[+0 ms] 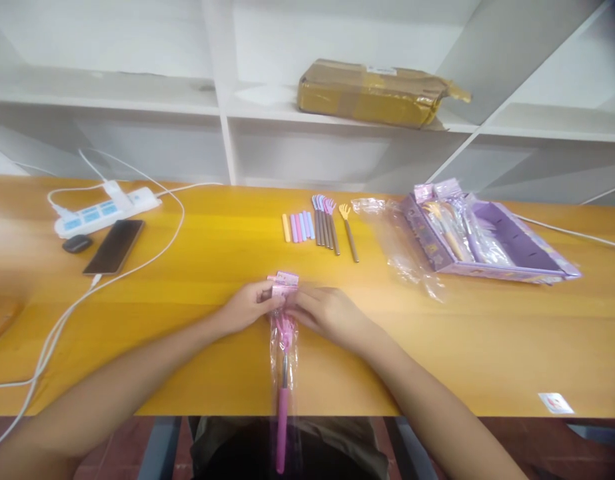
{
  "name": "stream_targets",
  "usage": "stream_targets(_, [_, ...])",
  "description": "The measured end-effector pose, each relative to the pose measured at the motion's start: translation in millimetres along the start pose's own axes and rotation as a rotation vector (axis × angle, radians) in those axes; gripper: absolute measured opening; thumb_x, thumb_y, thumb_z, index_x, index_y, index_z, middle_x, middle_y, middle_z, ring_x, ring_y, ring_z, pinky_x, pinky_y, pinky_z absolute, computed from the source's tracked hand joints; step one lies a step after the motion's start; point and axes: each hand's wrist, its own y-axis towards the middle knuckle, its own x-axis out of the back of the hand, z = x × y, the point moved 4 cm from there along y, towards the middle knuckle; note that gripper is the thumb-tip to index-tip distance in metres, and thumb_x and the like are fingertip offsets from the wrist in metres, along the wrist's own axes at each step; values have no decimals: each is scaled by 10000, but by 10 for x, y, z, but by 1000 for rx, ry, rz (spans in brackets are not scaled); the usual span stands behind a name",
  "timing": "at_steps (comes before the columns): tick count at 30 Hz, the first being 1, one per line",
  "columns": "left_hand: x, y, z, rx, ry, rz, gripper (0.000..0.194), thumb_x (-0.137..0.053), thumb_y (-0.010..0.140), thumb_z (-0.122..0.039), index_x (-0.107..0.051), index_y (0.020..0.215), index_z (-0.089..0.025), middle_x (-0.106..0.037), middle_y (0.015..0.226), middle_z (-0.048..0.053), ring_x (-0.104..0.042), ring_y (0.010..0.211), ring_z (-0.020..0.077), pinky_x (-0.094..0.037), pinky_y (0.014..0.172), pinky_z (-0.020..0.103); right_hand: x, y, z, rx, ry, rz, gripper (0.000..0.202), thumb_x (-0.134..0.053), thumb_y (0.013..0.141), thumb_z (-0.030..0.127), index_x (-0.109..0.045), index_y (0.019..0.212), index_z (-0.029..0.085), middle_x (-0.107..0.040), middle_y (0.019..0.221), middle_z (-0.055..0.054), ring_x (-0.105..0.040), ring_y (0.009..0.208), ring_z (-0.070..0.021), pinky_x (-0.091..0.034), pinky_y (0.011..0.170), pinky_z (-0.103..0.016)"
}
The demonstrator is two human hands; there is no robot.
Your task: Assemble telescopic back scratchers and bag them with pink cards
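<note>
Between my two hands is a clear plastic bag with a pink printed header card [285,285]. Inside the bag lies a pink back scratcher [282,420], its claw end up near the card and its handle hanging past the table's front edge. My left hand [252,305] pinches the card from the left. On the right side, the fingers of my right hand [327,310] close on the card and bag top. Farther back lie several back scratcher rods with coloured claws [324,223], one with a yellow claw [350,233], beside a row of coloured handle sleeves [298,227].
A purple display box [507,270] holding bagged back scratchers stands at the right, with empty clear bags [412,247] beside it. At left are a power strip [107,212], a phone [114,247] and white cables. A taped carton [372,92] sits on the shelf.
</note>
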Motion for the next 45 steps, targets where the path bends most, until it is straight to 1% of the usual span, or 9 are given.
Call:
stream_targets(7, [8, -23, 59, 74, 115, -16, 484, -724, 966, -504, -703, 1321, -175, -793, 1215, 130, -761, 1047, 267, -567, 908, 353, -70, -46, -166, -366, 89, -113, 299, -654, 1019, 466, -491, 935, 229, -633, 699, 39, -536, 546, -111, -351, 545, -233])
stream_targets(13, [-4, -73, -21, -4, 289, -23, 377, -631, 1013, -520, -704, 1098, -160, -752, 917, 51, -687, 786, 184, -504, 714, 278, -92, -46, -164, -432, 216, -133, 287, -737, 960, 406, -537, 874, 218, -654, 722, 36, -563, 594, -105, -377, 580, -228])
stream_targets(19, [-31, -69, -75, -26, 465, 11, 327, -569, 1045, -485, -670, 1035, -174, -701, 905, 34, -637, 811, 178, -501, 752, 298, -106, -49, -147, -332, 267, 30, 274, -640, 1033, 393, -649, 846, 193, -671, 737, -5, -555, 626, -116, -379, 609, -247])
stream_targets(23, [-71, -65, -61, 25, 356, 90, 385, -503, 1071, -534, -640, 1041, -175, -718, 959, 59, -701, 855, 196, -568, 818, 341, -38, -36, -173, -325, 318, 82, 195, -646, 1029, 349, -710, 923, 199, -682, 733, 9, -552, 596, -103, -367, 599, -243])
stream_targets(26, [-52, -74, -38, 128, 201, 28, 473, -460, 1064, -615, -611, 1170, -179, -710, 982, 73, -741, 814, 207, -616, 744, 350, -11, -8, -224, -336, 330, 34, 163, -646, 1022, 321, -700, 932, 196, -685, 757, 7, -568, 627, -105, -383, 618, -237])
stream_targets(35, [-140, -137, -47, 294, 153, 27, 749, -868, 824, -511, -512, 1409, -206, -715, 857, 11, -692, 673, 184, -545, 558, 277, -135, 7, -336, -438, 303, -120, 226, -638, 1022, 353, -615, 861, 197, -664, 778, -4, -541, 642, -117, -382, 635, -248])
stream_targets(39, [-85, -79, -49, 208, 52, 23, 649, -896, 812, -409, -579, 1330, -179, -725, 887, 20, -713, 792, 189, -567, 705, 297, -105, 7, -318, -499, 422, -153, 208, -583, 1048, 401, -624, 1084, 201, -663, 844, -5, -547, 662, -127, -420, 656, -271])
stream_targets(42, [31, -21, -56, 89, -70, -99, 604, -901, 809, -357, -604, 1298, -167, -756, 1016, 70, -731, 886, 209, -585, 803, 330, -155, 11, -286, -520, 691, -86, 343, -590, 1040, 476, -570, 1252, 208, -669, 964, -17, -564, 683, -121, -458, 652, -277])
stream_targets(45, [156, -14, -82, -81, -191, -347, 606, -890, 822, -330, -588, 1331, -201, -746, 1056, 52, -719, 840, 173, -586, 777, 294, -298, 22, -184, -467, 1009, 41, 366, -668, 990, 503, -584, 1191, 209, -657, 1032, -27, -608, 781, -126, -508, 724, -285])
